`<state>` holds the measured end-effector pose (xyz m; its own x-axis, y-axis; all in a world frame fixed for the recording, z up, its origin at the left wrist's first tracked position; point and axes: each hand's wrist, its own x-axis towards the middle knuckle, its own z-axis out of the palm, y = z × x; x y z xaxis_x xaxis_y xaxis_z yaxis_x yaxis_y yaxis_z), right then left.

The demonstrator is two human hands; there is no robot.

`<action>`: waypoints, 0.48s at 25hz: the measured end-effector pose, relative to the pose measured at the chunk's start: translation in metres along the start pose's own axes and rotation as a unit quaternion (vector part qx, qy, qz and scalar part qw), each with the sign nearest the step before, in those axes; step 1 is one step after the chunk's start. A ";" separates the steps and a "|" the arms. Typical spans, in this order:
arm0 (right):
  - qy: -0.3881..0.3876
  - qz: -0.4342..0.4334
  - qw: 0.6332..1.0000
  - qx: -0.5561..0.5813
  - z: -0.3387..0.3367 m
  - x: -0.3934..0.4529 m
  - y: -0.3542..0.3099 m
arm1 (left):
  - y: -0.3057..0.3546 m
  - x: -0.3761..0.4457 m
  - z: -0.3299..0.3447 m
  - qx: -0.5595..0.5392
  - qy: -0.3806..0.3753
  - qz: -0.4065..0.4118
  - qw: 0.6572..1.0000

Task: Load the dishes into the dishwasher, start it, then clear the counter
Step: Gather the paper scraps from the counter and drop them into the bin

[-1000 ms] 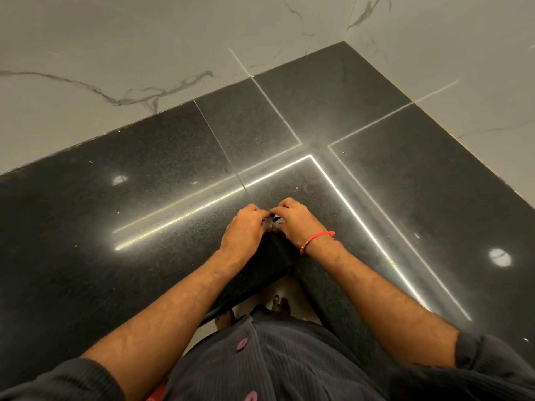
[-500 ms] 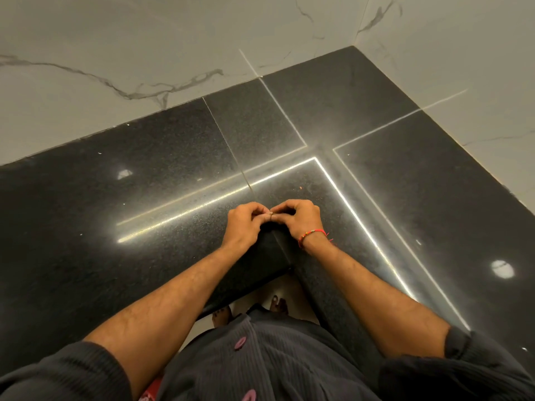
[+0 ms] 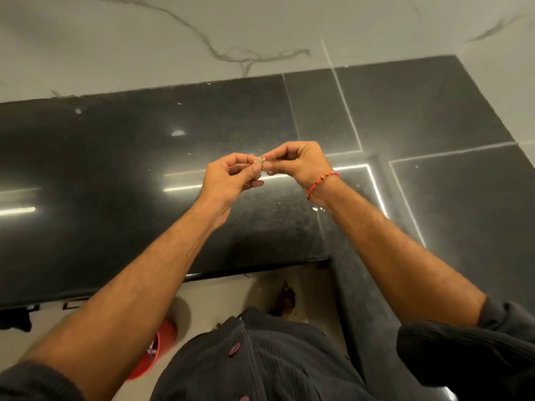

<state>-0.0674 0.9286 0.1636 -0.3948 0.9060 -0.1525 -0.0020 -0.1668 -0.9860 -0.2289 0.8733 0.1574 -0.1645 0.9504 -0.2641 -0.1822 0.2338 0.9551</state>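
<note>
Left hand: raised above the counter, forearm reaching up from the lower left, fingers curled, thumb and fingertips pinching one end of a small pale scrap.
Right hand: raised at the same height, forearm coming in from the lower right, fingers curled, fingertips pinching the other end of the scrap; red thread bracelet around the wrist.
Hands together: fingertips meeting, knuckles turned away from each other, both held clear of the stone.
Small pale scrap: held in the air between the two hands, above the middle of the counter's left run, nearer the inner corner than the left edge; too small and blurred to tell its material, its long axis or which way it points.
Counter: polished black stone, L-shaped, one run going left along the back wall, the other coming forward down the right side; bright strip reflections across it.
Crumbs: a few pale specks on the stone near the inner corner, just beside the right wrist.
Wall: white with grey veins, behind the counter's back edge.
Floor: pale, below the front edge; a red container there, partly hidden behind the left forearm.
Clothing: dark ribbed garment with reddish buttons, sleeves pushed up.
</note>
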 end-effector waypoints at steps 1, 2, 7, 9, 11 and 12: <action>-0.015 0.003 1.000 0.005 0.021 0.000 0.003 | -0.001 -0.011 -0.018 -0.009 0.025 0.003 1.000; -0.028 0.009 0.999 0.012 0.043 -0.001 0.009 | -0.004 -0.023 -0.036 -0.017 0.052 0.002 0.999; -0.124 0.045 0.991 0.021 0.175 -0.021 0.039 | -0.030 -0.108 -0.146 -0.056 0.185 0.022 0.981; -0.159 0.056 0.986 0.006 0.236 -0.040 0.052 | -0.044 -0.149 -0.192 -0.071 0.241 0.031 0.967; -0.185 0.076 0.980 -0.003 0.292 -0.062 0.068 | -0.059 -0.190 -0.233 -0.096 0.289 0.028 0.952; -0.199 0.083 0.976 -0.010 0.318 -0.073 0.077 | -0.066 -0.209 -0.252 -0.108 0.311 0.023 0.944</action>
<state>-0.3309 0.7257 0.1203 -0.7138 0.6438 -0.2757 0.1090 -0.2868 -0.9518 -0.4264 0.6073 0.1153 -0.7026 0.6384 -0.3143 -0.3424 0.0840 0.9358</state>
